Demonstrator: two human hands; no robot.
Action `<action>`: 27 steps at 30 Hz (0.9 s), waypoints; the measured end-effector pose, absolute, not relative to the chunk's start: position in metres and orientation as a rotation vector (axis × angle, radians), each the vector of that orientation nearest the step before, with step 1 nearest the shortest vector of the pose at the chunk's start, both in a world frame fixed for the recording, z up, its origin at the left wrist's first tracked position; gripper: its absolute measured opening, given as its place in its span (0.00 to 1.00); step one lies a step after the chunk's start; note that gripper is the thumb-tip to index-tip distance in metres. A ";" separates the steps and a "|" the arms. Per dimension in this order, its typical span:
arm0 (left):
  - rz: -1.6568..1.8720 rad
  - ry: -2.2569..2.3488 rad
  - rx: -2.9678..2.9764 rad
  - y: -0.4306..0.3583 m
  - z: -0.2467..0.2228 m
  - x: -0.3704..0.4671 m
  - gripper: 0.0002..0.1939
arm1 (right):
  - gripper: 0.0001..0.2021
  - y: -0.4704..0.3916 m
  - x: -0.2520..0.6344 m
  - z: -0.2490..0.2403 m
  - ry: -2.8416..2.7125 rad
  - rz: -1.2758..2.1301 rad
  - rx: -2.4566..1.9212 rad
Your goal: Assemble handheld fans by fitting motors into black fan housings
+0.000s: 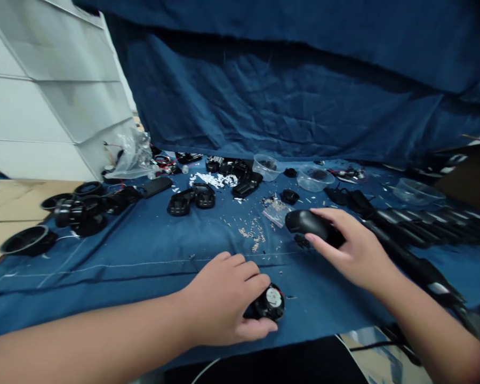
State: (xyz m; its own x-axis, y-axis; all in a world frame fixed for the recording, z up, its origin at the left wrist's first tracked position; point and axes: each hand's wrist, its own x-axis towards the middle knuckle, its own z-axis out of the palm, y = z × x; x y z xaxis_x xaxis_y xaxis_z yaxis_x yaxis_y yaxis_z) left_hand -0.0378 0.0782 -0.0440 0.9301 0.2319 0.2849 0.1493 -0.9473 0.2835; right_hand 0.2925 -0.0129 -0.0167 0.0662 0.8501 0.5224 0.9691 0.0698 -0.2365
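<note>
My left hand [232, 301] is closed around a small black housing with a round silver motor [274, 298] in it, low over the front of the blue cloth. A bit of red wire shows beside the motor. Farther right, my right hand [356, 245] grips a smooth, rounded black plastic shell [310, 224] between thumb and fingers. A small dark part shows under the shell's left end; whether it is attached I cannot tell. Between and beyond my hands lie scattered small screws [252, 237] and a small clear plastic bag [277, 212].
Black round rings [28, 240] and housings crowd the left side. Two joined black housings [191, 199], white bits [216, 180] and clear plastic bowls [315, 177] lie toward the back. Long black parts [416, 226] line the right. A blue curtain [284, 96] hangs behind.
</note>
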 end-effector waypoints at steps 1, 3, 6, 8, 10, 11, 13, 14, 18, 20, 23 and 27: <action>0.459 0.284 2.854 0.078 -0.044 -0.037 0.28 | 0.27 0.008 0.292 -0.014 -1.829 -0.268 -1.804; 0.459 0.272 2.912 0.077 -0.044 -0.037 0.28 | 0.28 0.047 0.289 -0.015 -1.880 -0.239 -1.803; 0.522 0.255 2.979 0.076 -0.048 -0.035 0.30 | 0.27 0.088 0.283 -0.021 -1.970 -0.205 -1.817; 0.588 0.257 2.994 0.076 -0.052 -0.033 0.30 | 0.28 0.106 0.277 -0.023 -2.024 -0.203 -1.833; 0.649 0.262 2.998 0.075 -0.056 -0.032 0.30 | 0.29 0.121 0.267 -0.018 -2.066 -0.217 -1.830; 0.667 0.258 2.999 0.075 -0.057 -0.032 0.30 | 0.30 0.130 0.259 -0.013 -2.086 -0.225 -1.817; 0.682 0.249 2.998 0.074 -0.057 -0.031 0.30 | 0.29 0.154 0.236 0.001 -2.141 -0.230 -1.770; 0.680 0.247 2.996 0.074 -0.056 -0.031 0.30 | 0.28 0.168 0.220 0.009 -2.183 -0.224 -1.736; 0.648 0.243 3.005 0.074 -0.056 -0.031 0.30 | 0.22 0.233 0.134 0.038 -2.483 -0.141 -1.530; 0.639 0.229 3.008 0.074 -0.056 -0.031 0.31 | 0.22 0.264 0.088 0.046 -2.658 -0.090 -1.424; 0.644 0.220 3.007 0.075 -0.058 -0.032 0.32 | 0.22 0.302 0.032 0.047 -2.862 -0.019 -1.361; 0.689 0.250 3.013 0.073 -0.060 -0.032 0.26 | 0.21 0.332 -0.006 0.032 -3.026 0.036 -1.428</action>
